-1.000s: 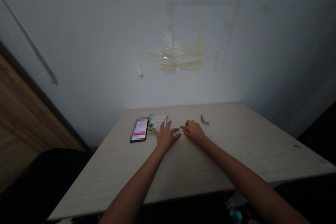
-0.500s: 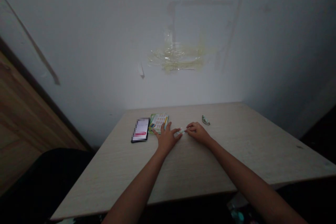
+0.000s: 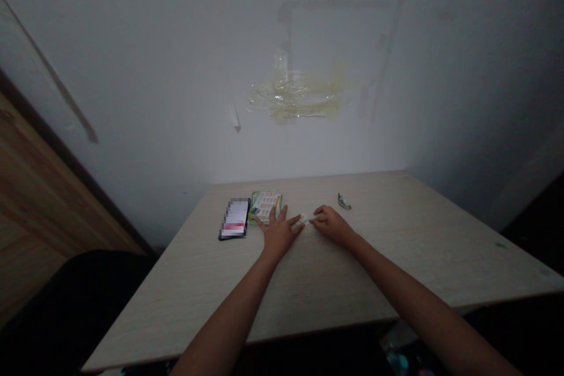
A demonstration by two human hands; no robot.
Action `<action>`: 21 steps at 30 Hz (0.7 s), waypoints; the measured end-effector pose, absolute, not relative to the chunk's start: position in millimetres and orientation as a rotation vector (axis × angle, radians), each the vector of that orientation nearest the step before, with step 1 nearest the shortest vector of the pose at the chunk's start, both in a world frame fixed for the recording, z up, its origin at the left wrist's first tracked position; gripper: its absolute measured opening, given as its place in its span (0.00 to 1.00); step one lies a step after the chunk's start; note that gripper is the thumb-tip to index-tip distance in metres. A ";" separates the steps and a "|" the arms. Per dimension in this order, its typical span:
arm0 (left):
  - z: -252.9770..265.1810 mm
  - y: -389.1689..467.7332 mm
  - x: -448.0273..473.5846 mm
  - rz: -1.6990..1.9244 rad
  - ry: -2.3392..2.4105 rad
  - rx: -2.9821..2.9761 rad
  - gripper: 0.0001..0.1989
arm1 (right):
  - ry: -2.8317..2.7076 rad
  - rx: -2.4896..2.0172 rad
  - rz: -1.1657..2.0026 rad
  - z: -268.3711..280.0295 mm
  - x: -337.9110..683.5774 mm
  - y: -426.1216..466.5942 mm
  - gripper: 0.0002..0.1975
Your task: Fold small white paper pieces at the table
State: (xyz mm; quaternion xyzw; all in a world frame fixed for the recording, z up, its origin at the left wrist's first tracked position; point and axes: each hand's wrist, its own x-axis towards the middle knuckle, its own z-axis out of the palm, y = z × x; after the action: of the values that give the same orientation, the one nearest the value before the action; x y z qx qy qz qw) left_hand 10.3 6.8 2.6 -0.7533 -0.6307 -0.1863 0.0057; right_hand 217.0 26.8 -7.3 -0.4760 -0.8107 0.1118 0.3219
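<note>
A small white, paper-like piece (image 3: 304,220) lies low over the table between my two hands. My left hand (image 3: 279,235) holds its left side between thumb and forefinger. The other fingers of that hand are spread toward a green and white printed packet (image 3: 265,202), touching or just over its near right part. My right hand (image 3: 330,224) is closed in a pinch at the right end of the white piece, its fingertips covering that end. What exactly the piece is cannot be made out at this size.
A phone (image 3: 235,218) with a lit, blurred-out screen lies left of the packet. Beyond my right hand is a small crumpled green wrapper (image 3: 344,201). The pale wooden table (image 3: 211,282) meets a wall (image 3: 176,70) bearing clear tape (image 3: 304,97). A dark chair-like shape (image 3: 88,299) stands at left.
The white piece has tilted slightly between the fingers, and a little more of its surface shows. Both hands stay almost in place, while the whole view has shifted slightly.
</note>
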 end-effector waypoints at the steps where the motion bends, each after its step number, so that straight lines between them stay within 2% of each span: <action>1: 3.1 6.4 10.1 -0.580 -1.978 -2.366 0.20 | -2.126 -1.248 0.288 -7.0 216.5 26.8 0.11; 16: 5.0 9.6 -4.6 -0.747 -1.947 -2.427 0.09 | -2.165 -1.142 0.276 -10.0 222.2 33.2 0.08; 21: 8.6 8.7 -4.0 -0.740 -1.970 -2.440 0.08 | -2.158 -1.137 0.283 -9.7 221.9 33.0 0.08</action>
State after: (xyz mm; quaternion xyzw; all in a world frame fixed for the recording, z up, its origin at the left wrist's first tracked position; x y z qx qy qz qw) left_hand -4.0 8.7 8.6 -0.7566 -0.6109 -0.2295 -0.0402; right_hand 221.9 33.0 -9.7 -0.4360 -0.8276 0.1086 0.3365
